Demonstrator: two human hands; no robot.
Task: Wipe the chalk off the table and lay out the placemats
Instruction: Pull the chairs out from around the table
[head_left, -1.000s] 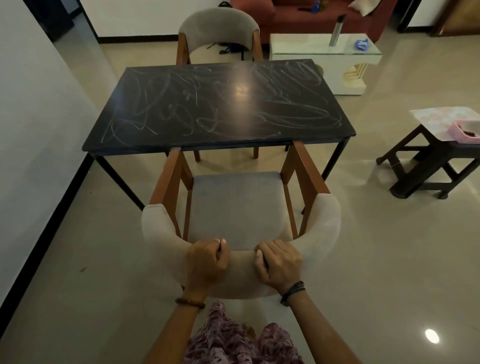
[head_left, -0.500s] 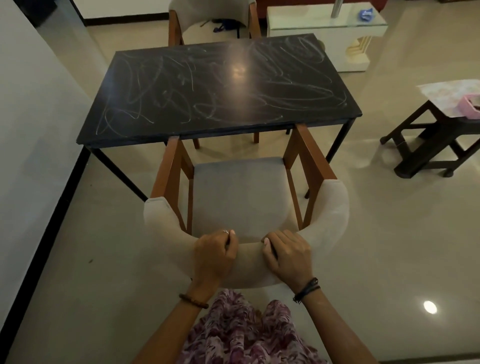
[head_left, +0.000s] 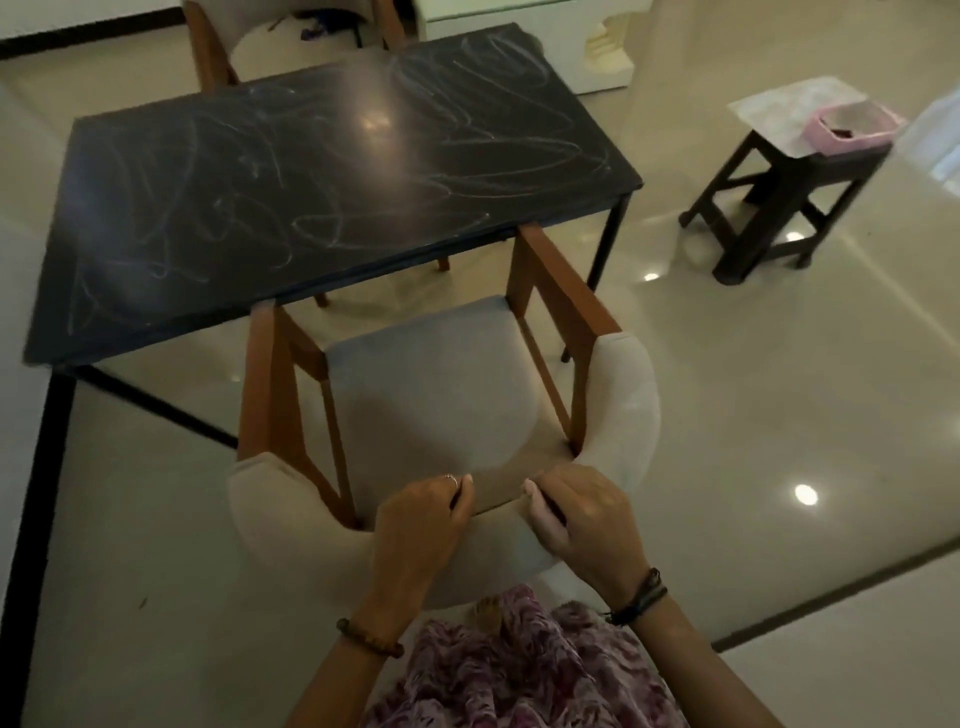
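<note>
A black table (head_left: 322, 171) covered in white chalk scribbles stands ahead of me. A wooden chair (head_left: 431, 384) with a grey seat and a pale padded backrest sits at the table's near edge, turned slightly to the right. My left hand (head_left: 421, 519) grips the top of the backrest, and my right hand (head_left: 576, 514) grips it just beside. Pale placemats (head_left: 784, 114) lie on a dark stool (head_left: 789, 192) at the right, with a pink tray (head_left: 852, 127) on top of them.
A second chair (head_left: 218, 31) stands at the table's far side. A white low table (head_left: 597, 41) is at the back right. A wall with a black skirting (head_left: 36, 467) runs along the left. Glossy floor tiles (head_left: 779, 415) spread out to the right.
The chair has been pulled back from the table and swung a little to the right. My view has tilted and shifted closer. Both hands keep their hold on the backrest.
</note>
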